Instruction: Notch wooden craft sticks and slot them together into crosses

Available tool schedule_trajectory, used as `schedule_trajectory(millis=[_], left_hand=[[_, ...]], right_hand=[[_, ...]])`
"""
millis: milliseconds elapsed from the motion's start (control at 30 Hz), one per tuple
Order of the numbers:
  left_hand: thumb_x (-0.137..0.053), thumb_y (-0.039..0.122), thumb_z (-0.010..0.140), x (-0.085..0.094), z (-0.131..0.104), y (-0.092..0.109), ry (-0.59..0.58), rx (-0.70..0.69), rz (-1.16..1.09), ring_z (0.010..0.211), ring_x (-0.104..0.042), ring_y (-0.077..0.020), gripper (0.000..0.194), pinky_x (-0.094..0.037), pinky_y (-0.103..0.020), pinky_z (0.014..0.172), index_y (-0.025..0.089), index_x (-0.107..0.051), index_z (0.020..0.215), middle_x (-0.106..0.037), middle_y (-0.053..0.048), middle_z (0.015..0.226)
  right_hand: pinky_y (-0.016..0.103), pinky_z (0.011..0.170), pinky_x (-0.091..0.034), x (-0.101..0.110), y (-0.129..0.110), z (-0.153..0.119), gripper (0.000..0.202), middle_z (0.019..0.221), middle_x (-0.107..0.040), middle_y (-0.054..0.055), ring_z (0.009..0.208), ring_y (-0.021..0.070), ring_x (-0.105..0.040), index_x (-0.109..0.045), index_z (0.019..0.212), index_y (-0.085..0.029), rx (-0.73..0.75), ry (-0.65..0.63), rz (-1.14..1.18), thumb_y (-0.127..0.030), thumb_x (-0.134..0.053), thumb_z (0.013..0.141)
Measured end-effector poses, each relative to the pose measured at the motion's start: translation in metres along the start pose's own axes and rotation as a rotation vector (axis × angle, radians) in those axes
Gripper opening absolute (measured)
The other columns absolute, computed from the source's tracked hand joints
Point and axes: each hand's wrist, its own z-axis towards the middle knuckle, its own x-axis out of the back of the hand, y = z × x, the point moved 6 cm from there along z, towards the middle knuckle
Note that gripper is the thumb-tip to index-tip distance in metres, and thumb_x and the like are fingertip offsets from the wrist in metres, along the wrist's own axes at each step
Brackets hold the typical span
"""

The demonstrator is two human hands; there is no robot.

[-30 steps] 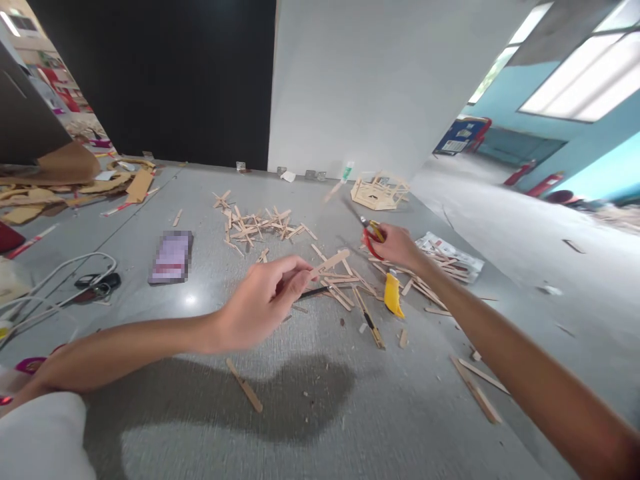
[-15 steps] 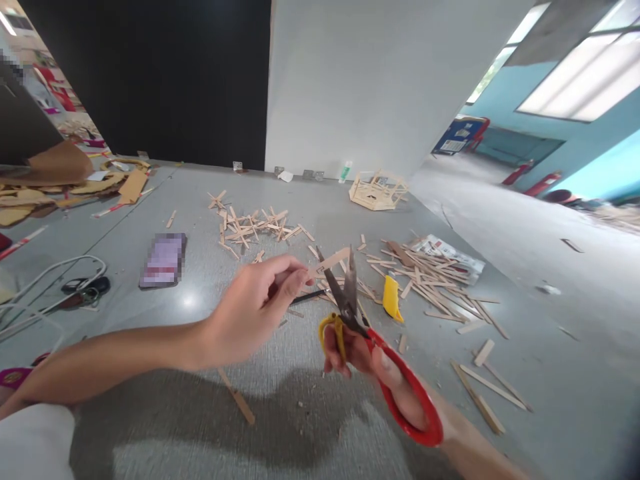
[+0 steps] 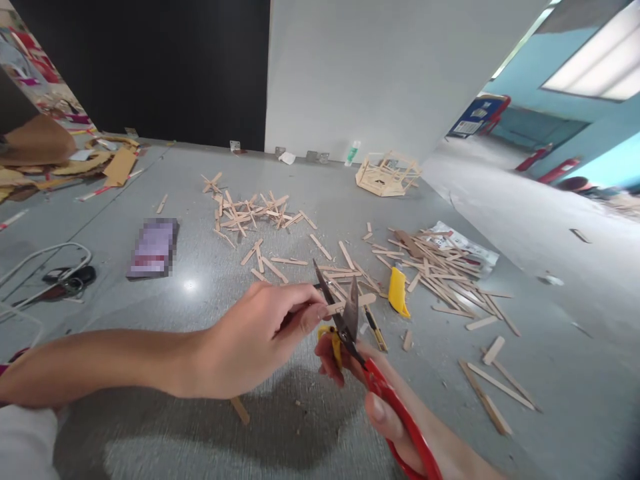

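My left hand (image 3: 260, 333) pinches one end of a flat wooden popsicle stick (image 3: 363, 302), which points to the right. My right hand (image 3: 370, 387) grips a pair of scissors (image 3: 345, 327) with one red handle and one yellow handle, fingers through the loops. The dark blades are parted, and the stick lies across between them. Behind the hands, several cut popsicle sticks (image 3: 345, 257) are scattered over the grey tabletop (image 3: 200, 440). A yellow utility knife (image 3: 399, 291) rests just right of the scissors.
A pile of sticks (image 3: 440, 273) lies at the right by a plastic wrapper (image 3: 480, 257). Short pieces form a heap (image 3: 250, 212) farther back. A stick-built frame (image 3: 385, 177) stands near the grey panel. At left are a phone (image 3: 153, 248), a cable (image 3: 65, 247) and cardboard scraps (image 3: 120, 167).
Both hands have come lower and nearer to me. The popsicle stick, tilted up before, now lies flatter and lower between the scissor blades. The view has shifted slightly.
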Motion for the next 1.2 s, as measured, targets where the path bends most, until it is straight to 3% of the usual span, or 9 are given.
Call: schedule_trajectory(millis=[233,467,567,733,800,1033,1200], left_hand=[[-0.046,0.025,0.108,-0.001,-0.002,0.004,-0.013,-0.027,-0.004,0.054,-0.041,-0.0053,0.028,-0.038,-0.018,0.061,0.018,-0.067,0.092,-0.058,0.007,0.068],[-0.046,0.027,0.109,-0.003,-0.003,0.005,-0.049,-0.025,-0.064,0.052,-0.045,-0.0058,0.027,-0.036,-0.018,0.053,0.019,-0.067,0.095,-0.061,0.006,0.067],[-0.044,0.027,0.110,-0.004,-0.002,0.006,-0.066,-0.036,-0.093,0.053,-0.051,-0.0059,0.028,-0.034,-0.019,0.051,0.018,-0.068,0.096,-0.068,0.004,0.073],[-0.044,0.022,0.110,-0.005,-0.003,0.009,-0.078,-0.059,-0.131,0.058,-0.060,-0.0035,0.028,-0.036,-0.015,0.052,0.017,-0.068,0.096,-0.072,0.005,0.073],[-0.045,0.019,0.109,-0.006,-0.003,0.009,-0.078,-0.062,-0.138,0.062,-0.063,-0.0027,0.027,-0.037,-0.012,0.055,0.017,-0.068,0.095,-0.073,0.005,0.075],[-0.044,0.018,0.109,-0.007,-0.002,0.009,-0.094,-0.050,-0.158,0.065,-0.067,-0.0017,0.029,-0.040,-0.009,0.057,0.015,-0.069,0.096,-0.075,0.005,0.075],[-0.044,0.016,0.109,-0.008,-0.002,0.009,-0.097,-0.058,-0.161,0.067,-0.068,-0.0016,0.028,-0.041,-0.008,0.058,0.015,-0.069,0.098,-0.076,0.004,0.075]], right_hand=[[0.060,0.103,-0.047,0.001,0.006,-0.005,0.056,0.126,-0.065,0.010,0.110,0.0345,-0.062,-0.054,0.139,-0.043,0.016,0.031,-0.048,-0.071,-0.058,0.091],[0.058,0.083,-0.057,0.002,0.031,0.009,0.069,0.109,-0.068,-0.004,0.103,0.0386,-0.066,-0.053,0.133,-0.065,0.071,-0.083,-0.033,-0.090,-0.061,0.069],[0.055,0.086,-0.058,0.003,0.029,0.005,0.074,0.114,-0.068,-0.001,0.107,0.0376,-0.065,-0.052,0.141,-0.057,0.069,-0.046,-0.048,-0.087,-0.061,0.073],[0.051,0.096,-0.055,0.001,0.013,-0.004,0.062,0.119,-0.068,0.006,0.105,0.0333,-0.066,-0.054,0.145,-0.042,0.043,0.013,-0.078,-0.068,-0.062,0.089],[0.051,0.097,-0.054,0.000,0.011,-0.004,0.061,0.120,-0.068,0.005,0.104,0.0325,-0.066,-0.054,0.145,-0.044,0.043,0.025,-0.079,-0.067,-0.062,0.090],[0.045,0.084,-0.058,-0.005,0.020,0.001,0.075,0.112,-0.070,0.001,0.109,0.0362,-0.066,-0.055,0.141,-0.050,0.081,0.040,0.002,-0.078,-0.070,0.074],[0.044,0.080,-0.058,-0.003,0.017,0.002,0.066,0.106,-0.071,-0.002,0.104,0.0340,-0.068,-0.061,0.133,-0.053,0.139,0.094,0.006,-0.081,-0.067,0.074]])
